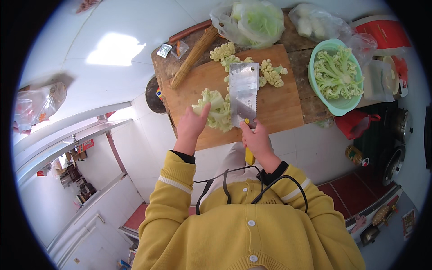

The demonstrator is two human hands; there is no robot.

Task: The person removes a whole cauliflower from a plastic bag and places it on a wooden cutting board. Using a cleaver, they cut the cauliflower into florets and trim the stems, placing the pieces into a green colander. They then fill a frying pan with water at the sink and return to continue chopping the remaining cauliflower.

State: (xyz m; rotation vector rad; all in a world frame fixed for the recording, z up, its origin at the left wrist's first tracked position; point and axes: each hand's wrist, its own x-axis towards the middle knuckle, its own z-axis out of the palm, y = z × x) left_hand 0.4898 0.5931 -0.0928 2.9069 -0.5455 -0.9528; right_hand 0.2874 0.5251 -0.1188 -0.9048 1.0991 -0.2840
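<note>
The cleaver blade [244,85] is shiny metal, kinda streaky and smudged, with a smooth yellow plastic-looking handle [249,156]. Cutting board [284,103] is wood, smooth and pretty matt, while the wooden counter [298,63] under it looks way rougher and worn. Cauliflower [219,112] is bumpy and matt. Mint bowl [338,108] reads as smooth plastic, the clear bag [225,20] is crinkly, glossy plastic, and the cardigan [216,236] is matt knit.

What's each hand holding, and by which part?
Right hand: cleaver, by its yellow handle. Left hand: big cauliflower piece, by its left side.
</note>
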